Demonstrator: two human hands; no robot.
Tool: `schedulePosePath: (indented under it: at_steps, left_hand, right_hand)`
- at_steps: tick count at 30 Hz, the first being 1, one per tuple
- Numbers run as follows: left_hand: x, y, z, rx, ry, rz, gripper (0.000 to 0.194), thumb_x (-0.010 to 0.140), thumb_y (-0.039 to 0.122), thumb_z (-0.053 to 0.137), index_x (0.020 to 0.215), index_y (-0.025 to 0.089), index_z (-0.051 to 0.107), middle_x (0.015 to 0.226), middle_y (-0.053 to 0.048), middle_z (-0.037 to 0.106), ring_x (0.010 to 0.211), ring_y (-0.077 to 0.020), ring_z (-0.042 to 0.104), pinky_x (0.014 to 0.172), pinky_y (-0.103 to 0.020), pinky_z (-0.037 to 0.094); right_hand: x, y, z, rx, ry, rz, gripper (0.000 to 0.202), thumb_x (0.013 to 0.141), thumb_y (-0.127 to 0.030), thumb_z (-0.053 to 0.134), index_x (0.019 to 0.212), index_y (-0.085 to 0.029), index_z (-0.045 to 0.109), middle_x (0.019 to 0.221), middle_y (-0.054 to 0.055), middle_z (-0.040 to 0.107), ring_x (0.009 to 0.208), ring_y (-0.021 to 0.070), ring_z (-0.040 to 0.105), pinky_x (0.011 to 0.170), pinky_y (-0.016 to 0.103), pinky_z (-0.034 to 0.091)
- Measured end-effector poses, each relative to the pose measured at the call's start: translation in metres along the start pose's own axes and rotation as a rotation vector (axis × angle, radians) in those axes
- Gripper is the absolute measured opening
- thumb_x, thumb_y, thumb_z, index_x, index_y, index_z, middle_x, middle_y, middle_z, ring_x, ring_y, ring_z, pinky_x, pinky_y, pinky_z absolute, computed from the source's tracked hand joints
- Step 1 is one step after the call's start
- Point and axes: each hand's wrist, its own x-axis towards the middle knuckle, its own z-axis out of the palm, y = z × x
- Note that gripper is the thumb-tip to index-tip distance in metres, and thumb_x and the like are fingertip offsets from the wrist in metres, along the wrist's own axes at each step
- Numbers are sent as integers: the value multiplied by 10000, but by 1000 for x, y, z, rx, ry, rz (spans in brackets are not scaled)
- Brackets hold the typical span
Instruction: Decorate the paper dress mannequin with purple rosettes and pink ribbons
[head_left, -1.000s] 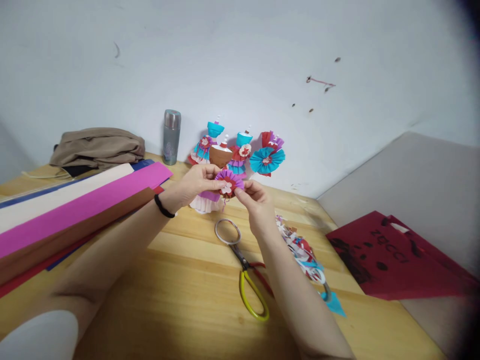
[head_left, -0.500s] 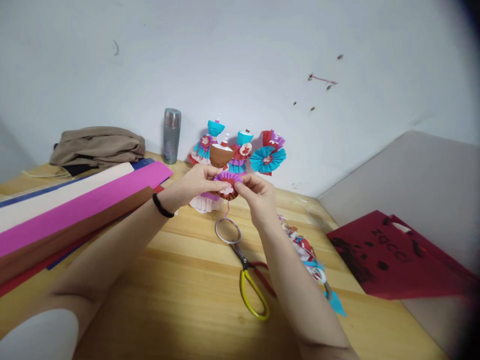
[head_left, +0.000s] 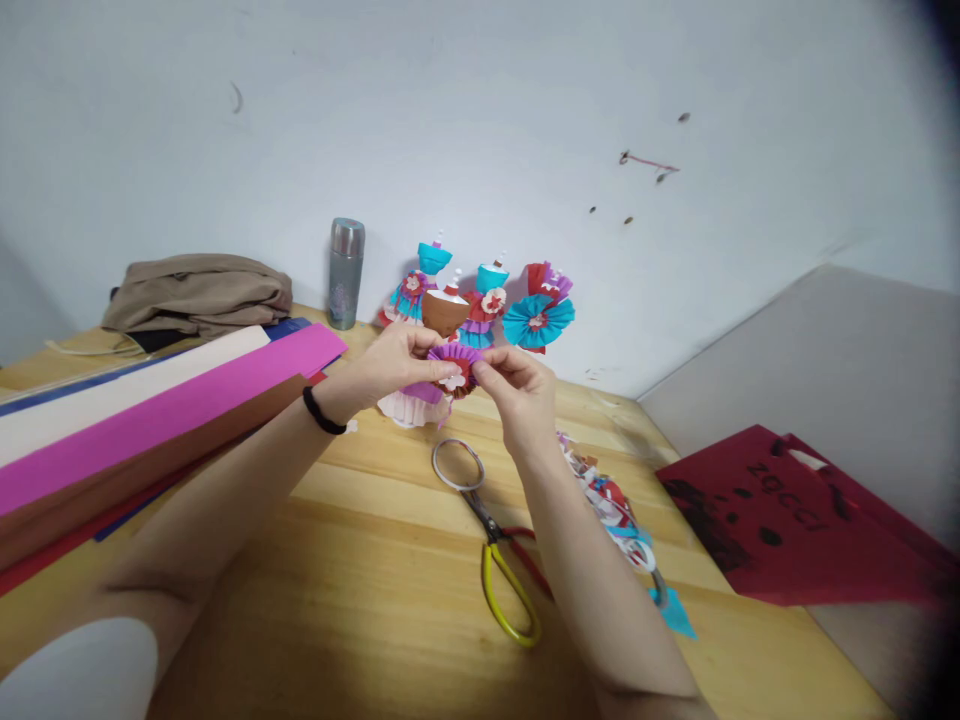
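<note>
A pleated paper rosette (head_left: 455,354), purple with a red middle and a small white flower, is pinched between my two hands. My left hand (head_left: 394,365) grips its left side with the thumb across the front. At its right edge my right hand (head_left: 523,395) pinches with thumb and forefinger. Right behind stands a paper dress figure with a brown top (head_left: 444,313) and a pale ruffled skirt (head_left: 411,410). My fingers cover its waist, so I cannot tell if the rosette is fixed to it. A thin purple strip dangles just below the rosette.
Scissors (head_left: 491,530) and a grey ring (head_left: 437,465) lie nearer me. Finished-looking paper figures (head_left: 538,320) and a flask (head_left: 346,275) stand by the wall. Coloured paper sheets (head_left: 202,395) and brown cloth (head_left: 199,295) lie left; scraps (head_left: 611,500) and a red bag (head_left: 787,520) lie right.
The dangling purple strip has drawn up and left, away from the grey ring. Both hands keep their hold on the rosette almost unmoved. The view has shifted slightly.
</note>
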Motion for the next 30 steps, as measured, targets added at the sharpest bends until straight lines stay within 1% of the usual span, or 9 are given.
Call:
schedulePosePath:
  at_steps: [4,8,10,13,17,21,26,30]
  left_hand:
    - [-2,2,3,39,-56,28,115,717,178,729,792,93,718,733,-43,714,660,-128,666,688,-258,562]
    - [-2,2,0,33,-14,42,157,713,194,740,827,89,711,766,-55,724,691,-143,682,721,-277,571]
    - [-2,2,0,44,-4,48,166,713,209,747,818,88,706,763,-59,723,691,-148,685,722,-283,574]
    - [-1,1,1,71,-18,49,157,729,220,731,814,91,705,743,-52,714,661,-142,676,692,-278,573]
    - [-1,1,3,134,-22,94,125,734,193,713,809,95,702,747,-43,707,668,-125,660,661,-237,550]
    - [-3,4,3,160,-16,90,126,731,182,714,823,95,706,741,-38,702,665,-115,647,647,-220,537]
    - [-5,7,4,86,-32,40,139,736,205,715,819,93,708,730,-46,700,656,-126,652,658,-246,550]
    - [-4,7,3,71,-31,46,171,732,223,736,838,90,715,749,-50,705,660,-123,653,664,-244,551]
  right_hand:
    - [0,-7,2,-17,-49,-5,109,710,-283,676,667,-190,638,573,-27,618,510,125,576,522,275,505]
    - [-2,-9,2,8,-37,-14,103,727,-288,675,718,-189,648,617,-20,659,551,132,617,567,282,534]
    - [-3,-7,1,10,-15,-24,100,723,-283,680,702,-191,644,614,-20,663,562,132,625,591,285,541]
    - [-3,-6,2,18,2,-4,120,700,-279,690,649,-193,623,575,-28,641,526,126,606,558,278,532]
    - [0,-6,5,54,-16,65,134,682,-294,698,651,-192,616,553,-37,618,480,122,583,506,275,518]
    - [0,-5,6,71,-22,62,143,682,-306,699,652,-196,612,544,-37,612,477,123,574,506,277,514]
    - [-2,-2,-1,32,-20,0,160,740,-341,690,692,-204,624,610,-20,632,568,135,589,579,289,518]
    - [-5,-2,-13,-27,-2,4,236,753,-424,718,813,-202,670,748,9,685,705,154,628,693,307,528]
